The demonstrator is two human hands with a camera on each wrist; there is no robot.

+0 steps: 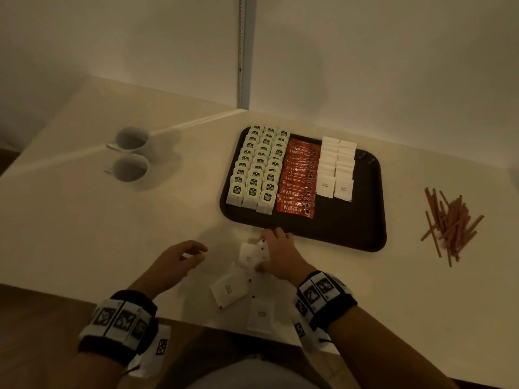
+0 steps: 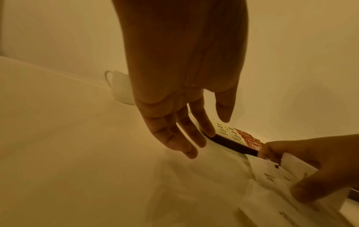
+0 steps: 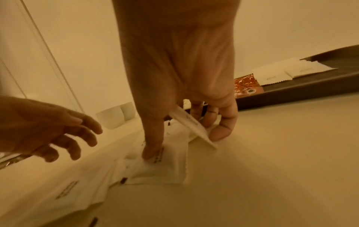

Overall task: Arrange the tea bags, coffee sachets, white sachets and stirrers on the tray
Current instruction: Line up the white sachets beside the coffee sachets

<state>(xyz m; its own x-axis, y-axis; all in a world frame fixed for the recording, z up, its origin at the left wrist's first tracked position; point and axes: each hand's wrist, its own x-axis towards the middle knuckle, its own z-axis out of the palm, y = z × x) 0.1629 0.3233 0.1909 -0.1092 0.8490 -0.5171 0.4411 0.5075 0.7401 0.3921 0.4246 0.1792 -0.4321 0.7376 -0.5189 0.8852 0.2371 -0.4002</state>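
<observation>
The right hand (image 1: 276, 255) pinching white sachets (image 1: 252, 252) near the counter's front edge, left hand (image 1: 177, 258) loose and empty, could fumble one off.

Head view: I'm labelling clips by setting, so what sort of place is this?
Probably a hotel room or office refreshment counter: a dark tray holds neat rows of tea bags, Nescafe sachets and sugar sachets, with two white cups beside it.

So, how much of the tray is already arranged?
Done: tea bags and coffee sachets lie in rows on the tray. In hand: two white sachet rows are begun; the right hand grips loose white sachets, the left hand hovers open. Left: stirrers on the table.
</observation>
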